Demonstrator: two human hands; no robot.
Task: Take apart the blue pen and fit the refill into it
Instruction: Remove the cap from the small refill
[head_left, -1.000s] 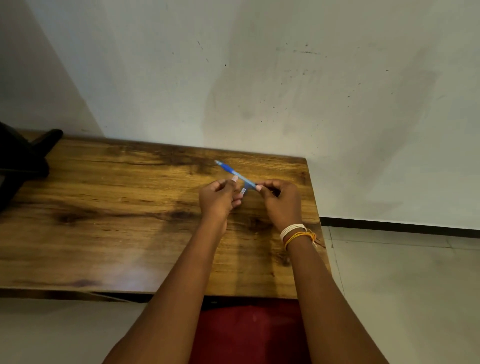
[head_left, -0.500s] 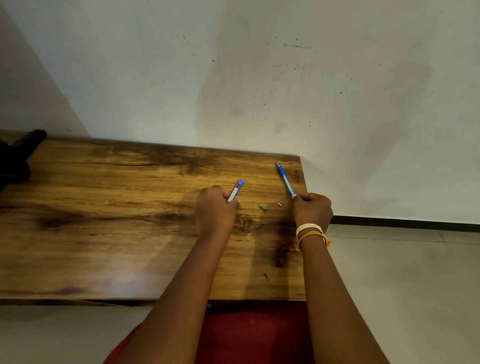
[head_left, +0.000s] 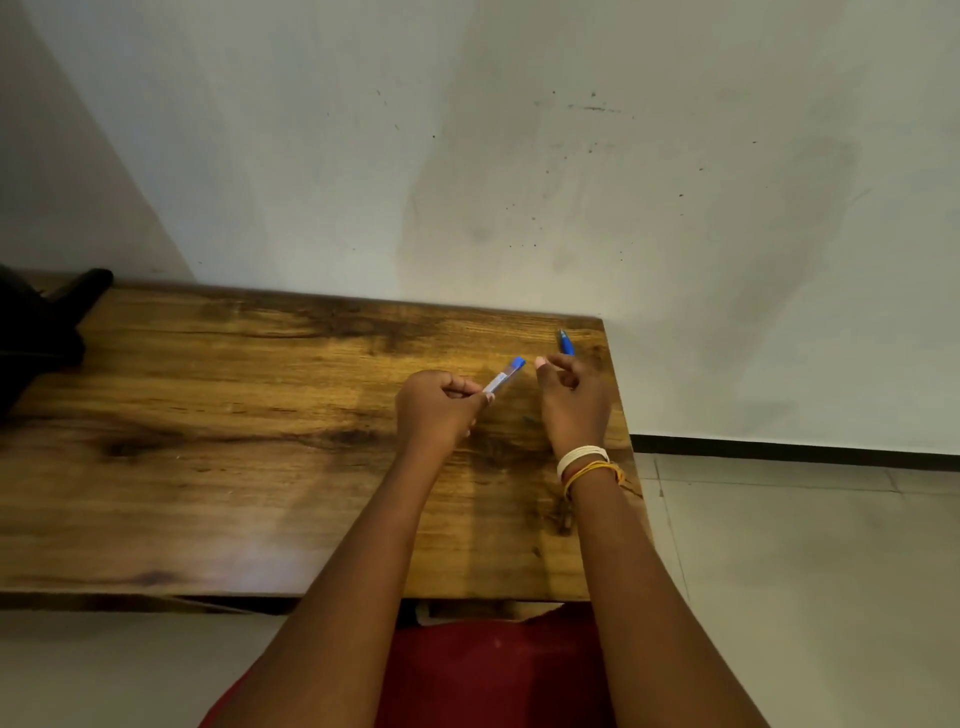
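My left hand (head_left: 441, 410) grips a clear pen section with a blue end (head_left: 505, 375), which points up and to the right. My right hand (head_left: 571, 400) hovers just right of it, fingers loosely curled and apart, thumb tip close to the blue end, with nothing visible in its grasp. The other blue pen part (head_left: 565, 343) lies on the wooden table (head_left: 234, 467) near its far right corner; its near end is hidden behind my right fingers. A small dark piece (head_left: 530, 418) rests on the table between my hands.
The table's right edge (head_left: 623, 431) runs close beside my right wrist, with tiled floor beyond. A black object (head_left: 36, 332) sits at the table's far left. A white wall stands right behind the table.
The pen was pulled into two parts. My right hand carried the blue part to the far right corner, left it on the table and moved back left towards the section in my left hand.
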